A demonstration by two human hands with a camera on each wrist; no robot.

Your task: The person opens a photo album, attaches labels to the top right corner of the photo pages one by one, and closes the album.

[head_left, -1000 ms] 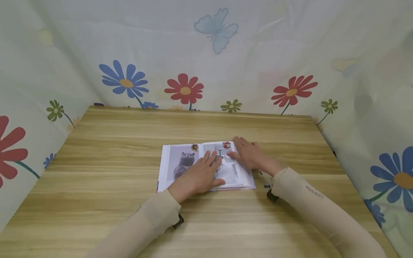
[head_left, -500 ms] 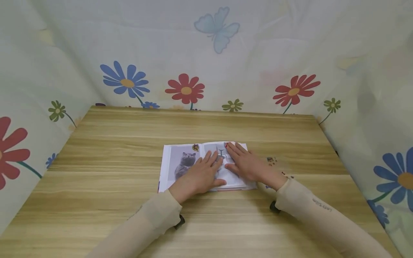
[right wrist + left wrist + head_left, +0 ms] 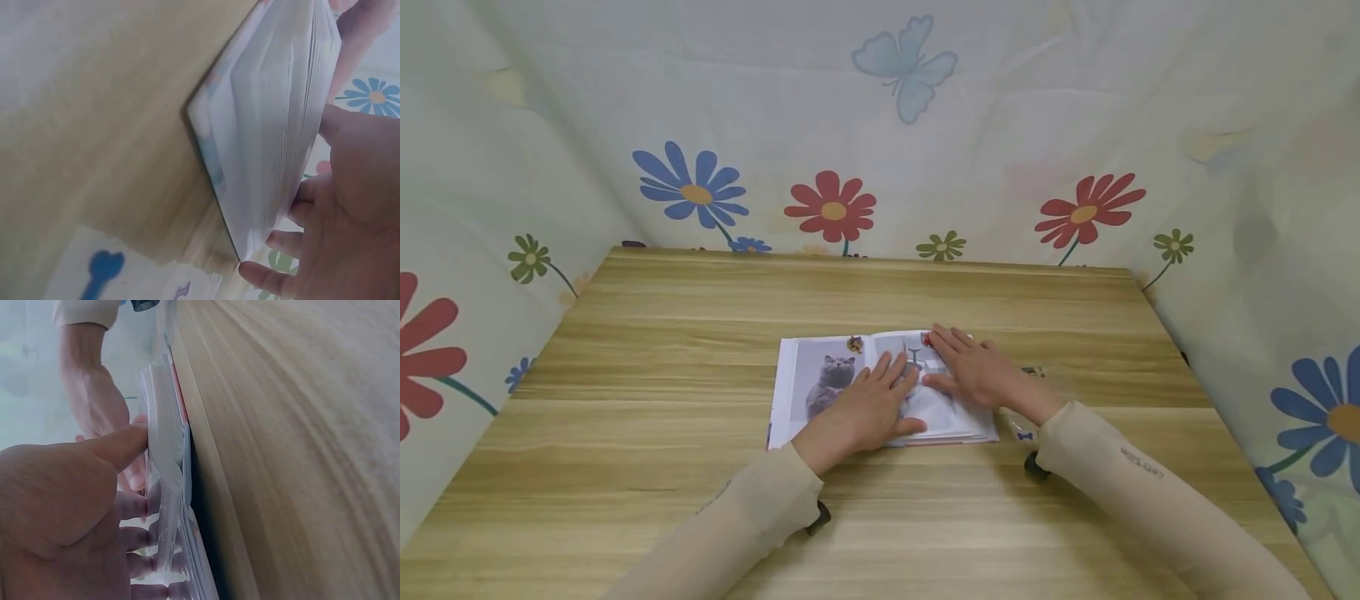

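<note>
An open photo album (image 3: pixel 784 387) lies on the table, a grey cat picture (image 3: pixel 831 387) on its left page. Flat across the inner part of the right page rests my left hand (image 3: pixel 867 410), fingers spread. My right hand (image 3: pixel 976 368) presses on the upper right of the same page with straight fingers, partly covering a small red sticker (image 3: pixel 927 339). Another small sticker (image 3: pixel 854 343) sits atop the cat page. In the left wrist view, clear sleeves show along the album edge (image 3: pixel 164 419). The right wrist view shows the thick page stack (image 3: pixel 269 125) beside my fingers.
A clear sticker sheet (image 3: pixel 1024 434) with small printed shapes lies right of the album, partly under my right forearm. The wooden table (image 3: pixel 700 292) is bounded at the back and sides by a flower-printed curtain (image 3: pixel 985 150).
My right hand has moved from the album's right edge leftward onto the page, then shifted slightly upward. The red sticker became partly covered. My left hand stays in place.
</note>
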